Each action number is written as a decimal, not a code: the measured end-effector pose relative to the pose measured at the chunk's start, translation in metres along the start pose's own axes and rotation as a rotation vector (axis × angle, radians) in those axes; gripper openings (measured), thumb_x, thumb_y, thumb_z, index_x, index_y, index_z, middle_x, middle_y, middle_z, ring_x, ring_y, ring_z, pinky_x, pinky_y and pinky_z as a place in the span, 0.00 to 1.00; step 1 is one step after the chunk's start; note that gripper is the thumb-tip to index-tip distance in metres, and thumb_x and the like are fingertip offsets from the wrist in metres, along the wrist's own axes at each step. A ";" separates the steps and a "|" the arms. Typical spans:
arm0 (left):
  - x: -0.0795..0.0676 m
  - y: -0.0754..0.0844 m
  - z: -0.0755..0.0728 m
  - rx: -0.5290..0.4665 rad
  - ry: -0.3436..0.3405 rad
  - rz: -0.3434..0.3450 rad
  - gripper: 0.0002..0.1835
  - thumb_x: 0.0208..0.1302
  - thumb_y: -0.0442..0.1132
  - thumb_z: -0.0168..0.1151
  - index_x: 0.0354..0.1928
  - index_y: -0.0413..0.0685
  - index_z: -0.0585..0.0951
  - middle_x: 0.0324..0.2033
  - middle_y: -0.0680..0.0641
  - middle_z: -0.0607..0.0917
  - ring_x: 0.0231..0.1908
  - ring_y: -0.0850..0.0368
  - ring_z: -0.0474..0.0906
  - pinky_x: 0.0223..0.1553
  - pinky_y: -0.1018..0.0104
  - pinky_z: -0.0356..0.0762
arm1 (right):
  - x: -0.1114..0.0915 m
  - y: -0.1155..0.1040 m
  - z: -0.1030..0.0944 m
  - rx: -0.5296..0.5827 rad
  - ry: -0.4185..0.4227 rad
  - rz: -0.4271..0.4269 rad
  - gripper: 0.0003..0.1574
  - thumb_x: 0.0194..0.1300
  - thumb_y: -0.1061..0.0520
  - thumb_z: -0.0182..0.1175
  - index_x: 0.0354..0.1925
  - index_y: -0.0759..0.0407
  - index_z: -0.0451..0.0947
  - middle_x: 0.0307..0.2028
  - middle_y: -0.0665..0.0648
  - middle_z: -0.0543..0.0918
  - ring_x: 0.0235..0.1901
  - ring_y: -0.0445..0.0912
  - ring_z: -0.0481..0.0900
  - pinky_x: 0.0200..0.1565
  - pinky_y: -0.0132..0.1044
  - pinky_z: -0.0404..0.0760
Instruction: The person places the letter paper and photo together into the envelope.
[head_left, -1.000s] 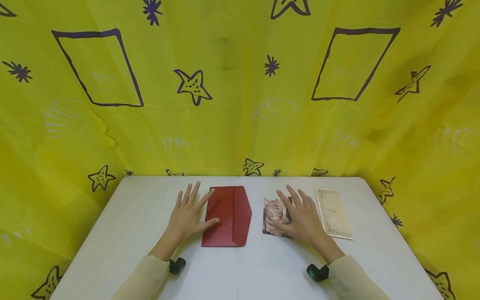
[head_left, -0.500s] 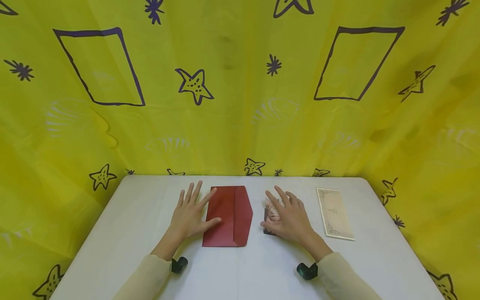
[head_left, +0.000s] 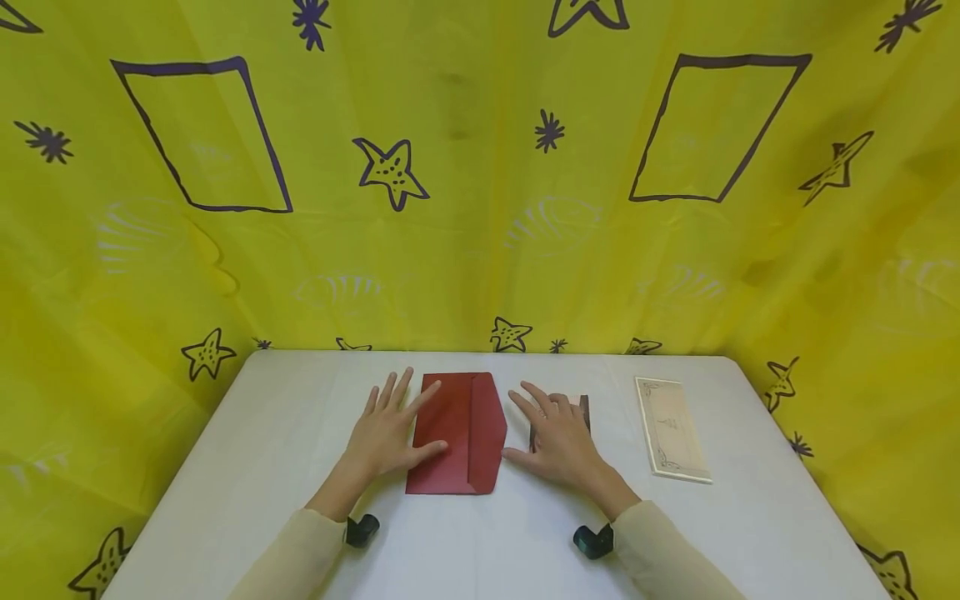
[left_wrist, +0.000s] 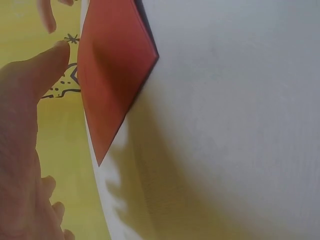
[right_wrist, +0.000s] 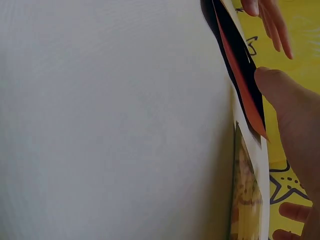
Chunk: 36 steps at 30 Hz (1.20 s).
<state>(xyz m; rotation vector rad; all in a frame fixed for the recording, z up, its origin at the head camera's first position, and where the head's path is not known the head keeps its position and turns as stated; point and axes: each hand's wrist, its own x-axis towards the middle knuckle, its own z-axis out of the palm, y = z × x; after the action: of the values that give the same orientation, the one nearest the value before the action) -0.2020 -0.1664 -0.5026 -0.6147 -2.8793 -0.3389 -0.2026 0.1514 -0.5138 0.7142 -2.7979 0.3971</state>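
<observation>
Widely splayed (palm-down), left hand (head_left: 381,437)

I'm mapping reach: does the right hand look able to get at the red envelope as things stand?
Probably yes: the right hand is beside the red envelope, with nothing visible between thumb and flap.

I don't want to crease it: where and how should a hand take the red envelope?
Probably pinch the straight near edge of the red envelope, from the person's side: the open flap points right and the left hand covers part of the left side, leaving the near edge uncovered.
</observation>
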 end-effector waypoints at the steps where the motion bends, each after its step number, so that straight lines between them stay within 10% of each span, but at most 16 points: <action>1: 0.000 0.001 0.000 -0.004 -0.013 -0.001 0.50 0.59 0.74 0.61 0.80 0.68 0.58 0.80 0.37 0.53 0.77 0.30 0.48 0.73 0.31 0.47 | 0.001 -0.002 0.002 0.012 -0.007 -0.002 0.56 0.58 0.25 0.66 0.77 0.44 0.64 0.76 0.54 0.64 0.60 0.60 0.71 0.57 0.64 0.73; 11: 0.005 0.012 -0.003 -0.058 -0.147 -0.028 0.51 0.59 0.73 0.62 0.81 0.69 0.56 0.81 0.38 0.49 0.77 0.30 0.49 0.75 0.36 0.49 | 0.005 -0.017 0.012 0.059 -0.100 -0.022 0.54 0.60 0.25 0.64 0.77 0.44 0.64 0.74 0.50 0.66 0.63 0.59 0.67 0.63 0.63 0.66; 22: 0.012 0.021 -0.005 -0.103 -0.201 -0.023 0.49 0.58 0.71 0.66 0.79 0.71 0.61 0.80 0.40 0.55 0.73 0.32 0.61 0.56 0.34 0.78 | 0.004 -0.018 0.017 0.023 -0.119 -0.022 0.54 0.60 0.22 0.62 0.76 0.45 0.67 0.71 0.50 0.71 0.61 0.55 0.68 0.60 0.58 0.68; 36: 0.036 0.046 -0.011 -0.043 -0.384 -0.067 0.48 0.55 0.73 0.66 0.77 0.74 0.63 0.76 0.35 0.61 0.71 0.24 0.61 0.56 0.33 0.77 | 0.003 -0.017 0.018 0.013 -0.148 0.010 0.54 0.60 0.21 0.60 0.75 0.45 0.68 0.71 0.49 0.72 0.62 0.54 0.67 0.63 0.60 0.65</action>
<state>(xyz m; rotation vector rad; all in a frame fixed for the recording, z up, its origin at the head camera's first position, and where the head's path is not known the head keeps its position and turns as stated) -0.2138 -0.1145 -0.4761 -0.6548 -3.2723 -0.3235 -0.1989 0.1302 -0.5260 0.7627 -2.9406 0.3787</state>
